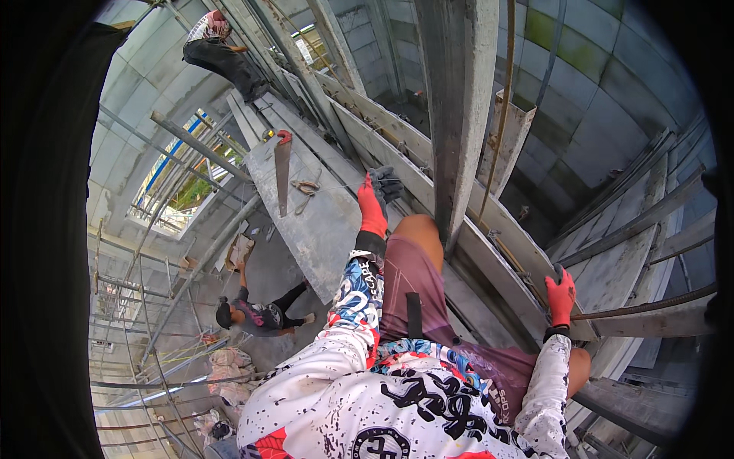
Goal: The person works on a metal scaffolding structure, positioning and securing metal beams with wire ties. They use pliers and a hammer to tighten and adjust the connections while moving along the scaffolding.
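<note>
My left hand [375, 200], in a red glove with dark fingers, is closed on a thin wire [348, 184] beside the long formwork boards. At the right, my right hand [560, 297], gloved the same way, grips the top edge of a grey formwork board [527, 260]. A handsaw [282, 177] with a red handle lies on the grey sheet [294, 233] left of my left hand. Between saw and hand rest pincers [306, 186] with light-coloured handles. Near the saw handle is a small yellow-and-black tool [267, 135], possibly a tape measure.
An upright post [462, 99] rises between my hands, with a rusty rebar [501, 107] beside it. One person [222, 57] bends over the planks at the far left. Another person [264, 315] is on the floor below, among scaffold tubes [202, 245]. Block walls [589, 84] surround us.
</note>
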Motion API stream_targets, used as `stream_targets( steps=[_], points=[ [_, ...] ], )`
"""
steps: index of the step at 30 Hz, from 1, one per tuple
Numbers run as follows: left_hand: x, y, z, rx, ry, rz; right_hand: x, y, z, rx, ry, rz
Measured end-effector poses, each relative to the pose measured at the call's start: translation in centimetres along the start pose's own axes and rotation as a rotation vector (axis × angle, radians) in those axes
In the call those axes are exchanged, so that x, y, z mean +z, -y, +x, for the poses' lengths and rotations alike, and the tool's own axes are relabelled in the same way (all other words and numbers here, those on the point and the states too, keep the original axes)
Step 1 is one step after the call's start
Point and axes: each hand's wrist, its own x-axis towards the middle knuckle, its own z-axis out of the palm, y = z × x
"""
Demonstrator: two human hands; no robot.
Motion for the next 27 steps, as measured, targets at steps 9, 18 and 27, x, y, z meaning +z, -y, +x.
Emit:
stream_targets(
  steps=[9,18,27],
  points=[
    [-12.1,5.5,-7.6,-0.176,-0.582,0.379,0.7,0.6,0.4,0.03,0.044,-0.14],
    [-0.3,1.3,-10.3,0.698,-0.152,0.944,1.2,0.9,0.7,0.136,0.129,-0.336],
    [7.9,11.4,-17.1,0.277,0.962,1.01,1.8,1.7,0.7,0.178,0.141,-0.307]
  ],
)
